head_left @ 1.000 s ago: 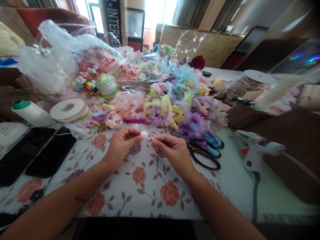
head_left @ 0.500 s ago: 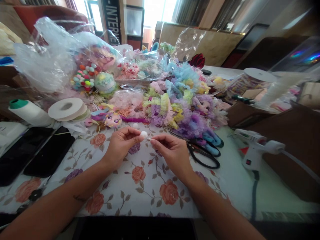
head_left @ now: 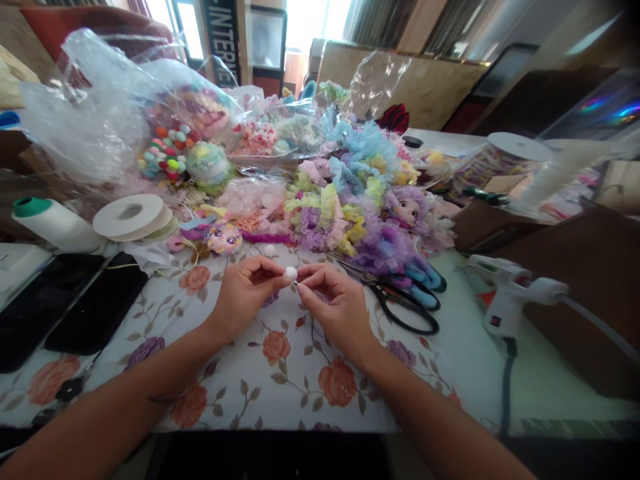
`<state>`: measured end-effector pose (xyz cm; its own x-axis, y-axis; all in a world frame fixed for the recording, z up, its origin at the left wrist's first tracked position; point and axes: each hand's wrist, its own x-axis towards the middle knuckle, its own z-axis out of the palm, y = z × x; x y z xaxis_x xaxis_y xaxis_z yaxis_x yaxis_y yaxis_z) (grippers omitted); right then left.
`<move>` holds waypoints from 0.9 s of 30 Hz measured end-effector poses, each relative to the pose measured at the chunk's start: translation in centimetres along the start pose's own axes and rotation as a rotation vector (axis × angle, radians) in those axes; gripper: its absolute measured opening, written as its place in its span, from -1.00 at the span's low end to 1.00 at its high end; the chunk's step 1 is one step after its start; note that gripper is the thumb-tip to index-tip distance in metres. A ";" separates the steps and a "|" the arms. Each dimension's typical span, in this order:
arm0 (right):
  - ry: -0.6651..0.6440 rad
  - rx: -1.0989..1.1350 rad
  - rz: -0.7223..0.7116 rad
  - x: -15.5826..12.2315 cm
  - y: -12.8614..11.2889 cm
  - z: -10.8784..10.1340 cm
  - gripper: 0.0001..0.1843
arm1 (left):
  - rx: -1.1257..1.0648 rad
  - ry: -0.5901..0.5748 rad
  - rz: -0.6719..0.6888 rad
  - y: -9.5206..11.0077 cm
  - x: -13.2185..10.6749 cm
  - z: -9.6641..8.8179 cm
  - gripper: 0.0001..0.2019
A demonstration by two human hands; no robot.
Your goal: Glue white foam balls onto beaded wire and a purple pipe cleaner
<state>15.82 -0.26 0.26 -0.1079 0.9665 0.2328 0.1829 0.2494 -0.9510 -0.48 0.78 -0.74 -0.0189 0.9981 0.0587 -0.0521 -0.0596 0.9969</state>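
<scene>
My left hand (head_left: 246, 291) pinches a small white pompom (head_left: 290, 273) between thumb and fingertips, above the floral tablecloth (head_left: 280, 373). My right hand (head_left: 334, 305) is pinched too, its fingertips right against the pompom, holding something thin that I cannot make out. Another small white pompom (head_left: 270, 250) lies on the cloth just beyond my hands. Black-handled scissors (head_left: 400, 303) lie right of my right hand.
A heap of pastel lace trims and doll heads (head_left: 360, 207) fills the table's middle. A white glue gun (head_left: 510, 297) stands at right. Ribbon spool (head_left: 133, 217), thread cone (head_left: 53, 223) and two black phones (head_left: 65, 310) are at left. Clear plastic bags (head_left: 100, 113) sit behind.
My right hand has moved left, closing the gap until its fingertips meet the pompom in my left hand. The view has tilted slightly.
</scene>
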 end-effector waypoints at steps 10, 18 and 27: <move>0.019 0.007 0.033 0.0 0.3 0.2 -0.86 | -0.021 0.016 0.001 -0.1 -0.1 0.2 -0.87; 0.030 0.005 0.039 0.0 0.3 0.2 -0.87 | -0.011 0.005 0.013 0.0 -0.2 0.2 -0.89; 0.029 -0.006 0.031 0.0 0.4 0.2 -0.87 | 0.000 0.008 0.018 -0.2 -0.2 0.3 -0.88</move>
<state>15.66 -0.16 -0.19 -0.0736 0.9750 0.2095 0.1919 0.2199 -0.9564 -0.22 0.62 -0.89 -0.0283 0.9967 0.0765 -0.0521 -0.0779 0.9956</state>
